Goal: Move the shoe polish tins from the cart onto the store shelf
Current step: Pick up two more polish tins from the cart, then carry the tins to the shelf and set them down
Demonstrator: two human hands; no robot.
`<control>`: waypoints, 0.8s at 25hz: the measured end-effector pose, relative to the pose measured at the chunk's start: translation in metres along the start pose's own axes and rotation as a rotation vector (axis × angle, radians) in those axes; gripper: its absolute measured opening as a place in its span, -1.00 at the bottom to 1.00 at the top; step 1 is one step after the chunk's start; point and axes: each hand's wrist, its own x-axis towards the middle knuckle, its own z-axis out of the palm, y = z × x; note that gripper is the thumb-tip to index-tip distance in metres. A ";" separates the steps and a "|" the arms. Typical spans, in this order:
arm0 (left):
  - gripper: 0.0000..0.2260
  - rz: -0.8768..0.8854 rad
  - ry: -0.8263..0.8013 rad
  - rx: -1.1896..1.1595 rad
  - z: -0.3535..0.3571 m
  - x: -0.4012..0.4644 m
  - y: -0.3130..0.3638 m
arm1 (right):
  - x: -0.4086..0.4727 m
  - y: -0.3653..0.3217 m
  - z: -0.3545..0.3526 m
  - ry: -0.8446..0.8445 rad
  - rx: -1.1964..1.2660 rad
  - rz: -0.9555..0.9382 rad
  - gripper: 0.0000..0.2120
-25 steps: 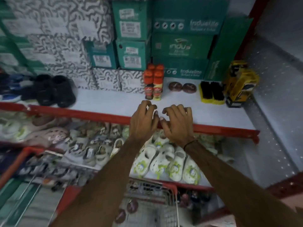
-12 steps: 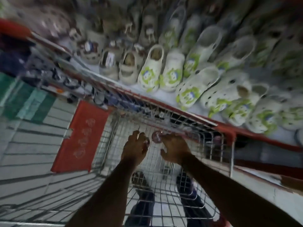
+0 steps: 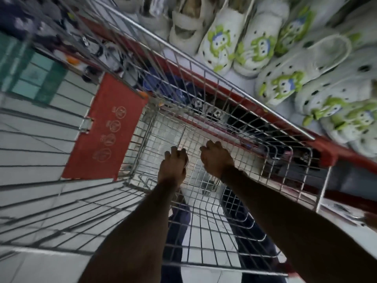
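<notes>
**Reaching deep into the wire cart**

Curling both sets of fingers down low inside the cart [image 3: 204,111], left hand [image 3: 173,166] and right hand [image 3: 216,158] side by side, knuckles up, near the basket floor. Hard to tell what, if anything, sits in either fist: fingertips hidden, no tin plainly seen. Backing out: red flap [image 3: 106,127] on the left wall, red shelf edge [image 3: 255,107] just beyond, white clogs with green figures [image 3: 220,43] packed above.
</notes>
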 end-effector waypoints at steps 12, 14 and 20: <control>-0.44 0.049 0.700 -0.103 -0.326 -0.131 -0.009 | -0.136 -0.055 -0.320 0.666 0.142 -0.261 -0.59; -0.49 0.155 0.866 -0.107 -0.384 -0.136 0.003 | -0.153 -0.050 -0.376 0.814 0.134 -0.276 -0.52; -0.48 0.494 1.014 0.015 -0.503 -0.124 0.119 | -0.226 0.033 -0.485 1.117 0.325 -0.116 -0.52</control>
